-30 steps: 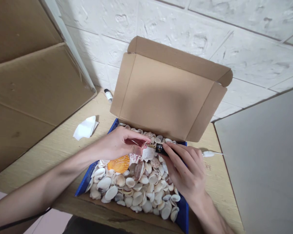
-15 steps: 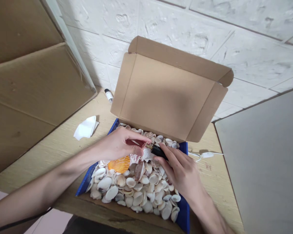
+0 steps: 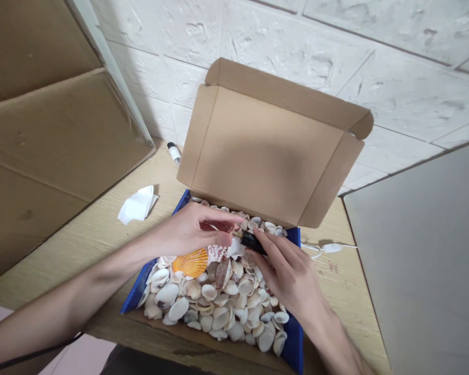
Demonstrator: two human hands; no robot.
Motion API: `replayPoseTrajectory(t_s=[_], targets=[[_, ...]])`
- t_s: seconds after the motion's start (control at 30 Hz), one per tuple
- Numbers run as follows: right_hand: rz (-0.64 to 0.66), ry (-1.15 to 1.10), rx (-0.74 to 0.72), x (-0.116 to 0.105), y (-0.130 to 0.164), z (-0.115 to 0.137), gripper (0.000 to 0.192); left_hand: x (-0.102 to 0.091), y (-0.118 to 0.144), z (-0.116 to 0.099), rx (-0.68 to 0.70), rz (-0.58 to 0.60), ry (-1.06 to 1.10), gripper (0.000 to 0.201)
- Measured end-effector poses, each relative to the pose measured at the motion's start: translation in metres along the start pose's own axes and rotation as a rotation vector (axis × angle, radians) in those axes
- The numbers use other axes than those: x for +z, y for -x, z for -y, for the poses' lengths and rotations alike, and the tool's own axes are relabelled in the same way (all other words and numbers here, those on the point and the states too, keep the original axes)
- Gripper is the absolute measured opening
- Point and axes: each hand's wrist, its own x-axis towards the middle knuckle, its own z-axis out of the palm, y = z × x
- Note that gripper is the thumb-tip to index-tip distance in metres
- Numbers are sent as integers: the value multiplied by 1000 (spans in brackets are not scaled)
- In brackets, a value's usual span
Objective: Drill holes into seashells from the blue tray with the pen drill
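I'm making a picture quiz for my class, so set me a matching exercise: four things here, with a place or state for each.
1. white paper
2. orange shell
3. small bottle
4. black tool

A. held in the right hand
B. black-capped, near the wall
C. lying creased on the table
D. among other shells

Pairs: 1-C, 2-D, 3-B, 4-A

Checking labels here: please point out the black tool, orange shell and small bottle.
Black tool (image 3: 252,242), head view: on its dark body.
Orange shell (image 3: 192,263), head view: on its ribbed face.
Small bottle (image 3: 174,153), head view: on its white label.
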Motion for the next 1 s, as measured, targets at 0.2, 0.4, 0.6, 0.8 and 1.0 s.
replayPoseTrajectory(t_s=[0.2,0.4,0.6,0.8,1.0], targets=[[-4,-7,-25,1,1,-1,42,-1,0,-5,32,9,-76,37],[0,-19,-50,0,3,-1,39,3,0,-12,-25,-36,-91,40],[-9,-32,-45,0,4,-2,43,3,0,-15,-13,-98,-119,34],[-5,-50,-25,-2,4,-1,43,1,1,-12,29,-93,-112,33],[-20,-64,-10,-1,3,-1,41,-1,2,-10,65,36,-116,37]])
